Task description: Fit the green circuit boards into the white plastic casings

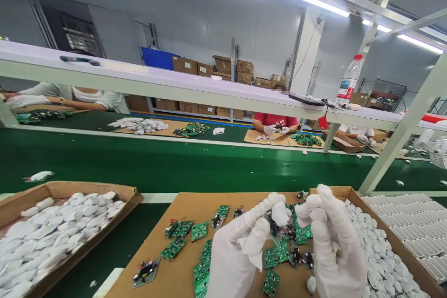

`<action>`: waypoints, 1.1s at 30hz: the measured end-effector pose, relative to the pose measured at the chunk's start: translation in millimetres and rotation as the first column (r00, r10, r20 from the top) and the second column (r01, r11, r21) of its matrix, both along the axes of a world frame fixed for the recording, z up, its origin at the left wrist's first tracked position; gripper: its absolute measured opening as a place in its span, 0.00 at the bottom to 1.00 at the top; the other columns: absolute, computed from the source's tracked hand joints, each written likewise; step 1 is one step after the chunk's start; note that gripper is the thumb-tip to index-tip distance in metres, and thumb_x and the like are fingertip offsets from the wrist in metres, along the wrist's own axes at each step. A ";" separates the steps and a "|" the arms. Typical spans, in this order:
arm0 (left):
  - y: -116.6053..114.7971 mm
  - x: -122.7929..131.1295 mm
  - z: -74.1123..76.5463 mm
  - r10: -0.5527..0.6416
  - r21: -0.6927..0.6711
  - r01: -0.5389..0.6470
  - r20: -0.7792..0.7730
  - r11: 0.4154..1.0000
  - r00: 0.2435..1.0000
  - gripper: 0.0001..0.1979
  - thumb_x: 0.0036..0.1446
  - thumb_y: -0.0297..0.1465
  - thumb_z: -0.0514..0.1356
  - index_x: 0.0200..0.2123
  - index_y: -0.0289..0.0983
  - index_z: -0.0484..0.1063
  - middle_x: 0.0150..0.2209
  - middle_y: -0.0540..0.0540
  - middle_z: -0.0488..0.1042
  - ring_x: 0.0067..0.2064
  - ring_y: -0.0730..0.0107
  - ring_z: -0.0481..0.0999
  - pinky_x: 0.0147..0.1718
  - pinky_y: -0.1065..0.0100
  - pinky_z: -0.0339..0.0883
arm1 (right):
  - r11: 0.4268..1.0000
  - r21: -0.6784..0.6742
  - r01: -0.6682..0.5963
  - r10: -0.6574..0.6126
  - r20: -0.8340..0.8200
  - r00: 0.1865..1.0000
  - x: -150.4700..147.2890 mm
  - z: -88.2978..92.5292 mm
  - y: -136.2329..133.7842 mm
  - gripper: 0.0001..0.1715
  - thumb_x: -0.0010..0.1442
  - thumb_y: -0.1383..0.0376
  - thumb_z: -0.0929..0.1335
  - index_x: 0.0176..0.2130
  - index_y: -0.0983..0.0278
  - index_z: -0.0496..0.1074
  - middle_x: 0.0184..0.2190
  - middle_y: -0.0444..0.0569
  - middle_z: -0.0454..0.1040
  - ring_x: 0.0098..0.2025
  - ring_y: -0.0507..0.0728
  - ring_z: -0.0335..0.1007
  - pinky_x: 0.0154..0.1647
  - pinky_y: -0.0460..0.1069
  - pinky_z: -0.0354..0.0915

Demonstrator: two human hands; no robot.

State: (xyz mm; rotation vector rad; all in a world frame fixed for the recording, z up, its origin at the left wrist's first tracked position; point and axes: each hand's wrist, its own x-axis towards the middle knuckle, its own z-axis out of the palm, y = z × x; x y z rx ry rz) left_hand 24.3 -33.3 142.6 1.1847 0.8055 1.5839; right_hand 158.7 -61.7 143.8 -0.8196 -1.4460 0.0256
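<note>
My left hand (239, 242), in a white glove with taped fingertips, pinches a small circuit board (275, 230) with dark parts on it. A white putty-like lump (280, 214) sits on that board by my thumb. To its right, my gloved right hand (331, 247) is closed, thumb and fingers together; whatever is between the tips blends with the white glove. Below both hands, green circuit boards (199, 231) lie scattered on a brown cardboard sheet (167, 272). A single white lump (311, 284) rests by my right wrist.
Cardboard trays of white lumps stand left (66, 228) and right (379, 247). White plastic casings (408, 223) lie in rows at far right. Beyond runs a green conveyor belt (174, 160), under a shelf (181, 81) holding a bottle (349, 81). Several co-workers sit across.
</note>
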 end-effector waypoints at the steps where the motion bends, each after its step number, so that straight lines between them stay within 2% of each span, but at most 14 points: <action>1: -0.8 -1.1 0.4 0.003 0.005 -0.002 -0.019 1.000 1.000 0.19 0.49 0.43 0.67 0.38 0.35 0.84 0.35 0.39 0.83 0.34 0.56 0.82 0.29 0.67 0.78 | 1.000 0.018 -0.018 0.018 -0.013 1.000 0.1 0.4 1.1 0.23 0.67 0.66 0.66 0.59 0.53 0.68 0.44 0.49 0.76 0.37 0.54 0.77 0.37 0.49 0.76; 5: -4.6 -3.2 1.7 0.000 0.046 0.004 -0.094 0.999 0.996 0.17 0.50 0.41 0.68 0.38 0.36 0.83 0.34 0.40 0.83 0.29 0.59 0.81 0.27 0.68 0.77 | 0.994 0.090 -0.067 0.061 0.068 0.996 0.3 4.2 7.1 0.18 0.61 0.66 0.71 0.52 0.54 0.74 0.41 0.48 0.79 0.41 0.55 0.77 0.43 0.49 0.76; 8: -6.2 -1.5 1.7 0.035 0.098 -0.024 -0.106 0.995 0.994 0.16 0.50 0.41 0.68 0.39 0.37 0.83 0.35 0.40 0.84 0.33 0.57 0.82 0.31 0.68 0.79 | 0.983 0.179 -0.044 0.015 0.156 0.988 -1.0 7.3 8.4 0.20 0.62 0.70 0.70 0.53 0.55 0.74 0.41 0.49 0.81 0.48 0.57 0.76 0.48 0.52 0.74; 12: -6.9 2.0 -0.6 0.093 0.179 -0.073 -0.107 0.981 0.990 0.15 0.49 0.42 0.68 0.38 0.40 0.83 0.39 0.42 0.83 0.39 0.54 0.83 0.38 0.67 0.80 | 0.979 0.190 -0.073 0.041 0.170 0.985 -1.0 5.7 5.1 0.21 0.62 0.70 0.69 0.54 0.58 0.73 0.45 0.51 0.80 0.46 0.60 0.76 0.42 0.54 0.76; 15: -8.6 4.8 -7.3 0.119 0.194 -0.097 -0.104 0.976 0.988 0.15 0.49 0.42 0.68 0.38 0.41 0.83 0.40 0.43 0.83 0.39 0.54 0.83 0.38 0.67 0.80 | 0.974 0.208 -0.090 0.060 0.147 0.987 -2.9 2.9 4.2 0.18 0.64 0.68 0.67 0.53 0.58 0.74 0.43 0.52 0.81 0.43 0.61 0.77 0.39 0.56 0.76; 20: -13.0 7.3 -26.9 0.298 0.168 -0.289 -0.028 0.943 0.954 0.13 0.48 0.40 0.69 0.38 0.45 0.83 0.42 0.46 0.83 0.45 0.50 0.82 0.41 0.65 0.80 | 0.971 0.220 -0.090 0.079 0.059 0.995 -10.4 3.3 7.7 0.14 0.66 0.64 0.66 0.50 0.56 0.76 0.39 0.50 0.82 0.41 0.61 0.78 0.37 0.58 0.75; 24: -15.1 4.8 -36.1 0.324 0.144 -0.318 -0.022 0.937 0.946 0.13 0.47 0.38 0.70 0.39 0.47 0.83 0.41 0.46 0.83 0.46 0.46 0.81 0.41 0.61 0.81 | 0.962 0.246 -0.118 0.107 0.057 0.993 -14.9 3.9 8.9 0.14 0.66 0.66 0.66 0.50 0.57 0.75 0.39 0.51 0.81 0.41 0.62 0.78 0.38 0.58 0.75; 27: -16.5 1.7 -37.9 0.319 0.133 -0.314 -0.018 0.940 0.948 0.13 0.47 0.38 0.70 0.39 0.45 0.83 0.40 0.45 0.83 0.48 0.44 0.80 0.43 0.58 0.80 | 0.963 0.222 -0.150 0.141 0.056 0.988 -18.2 2.7 6.0 0.14 0.66 0.64 0.66 0.50 0.58 0.74 0.42 0.52 0.80 0.42 0.61 0.77 0.39 0.58 0.75; 30: -18.2 -2.4 -38.5 0.290 0.127 -0.285 -0.022 0.950 0.957 0.14 0.48 0.40 0.69 0.40 0.45 0.83 0.42 0.44 0.83 0.50 0.44 0.79 0.47 0.54 0.78 | 0.978 0.122 -0.170 0.169 0.019 0.985 -19.5 2.1 -0.9 0.13 0.68 0.59 0.63 0.48 0.57 0.74 0.45 0.52 0.79 0.46 0.62 0.76 0.42 0.58 0.75; 33: -18.4 -7.2 -38.7 0.233 0.118 -0.226 -0.044 0.967 0.972 0.17 0.47 0.42 0.69 0.42 0.46 0.82 0.44 0.43 0.82 0.52 0.44 0.77 0.50 0.52 0.76 | 0.991 0.009 -0.131 0.131 -0.042 0.990 -14.6 3.3 -9.5 0.19 0.70 0.57 0.59 0.56 0.56 0.69 0.47 0.53 0.78 0.47 0.62 0.77 0.46 0.60 0.75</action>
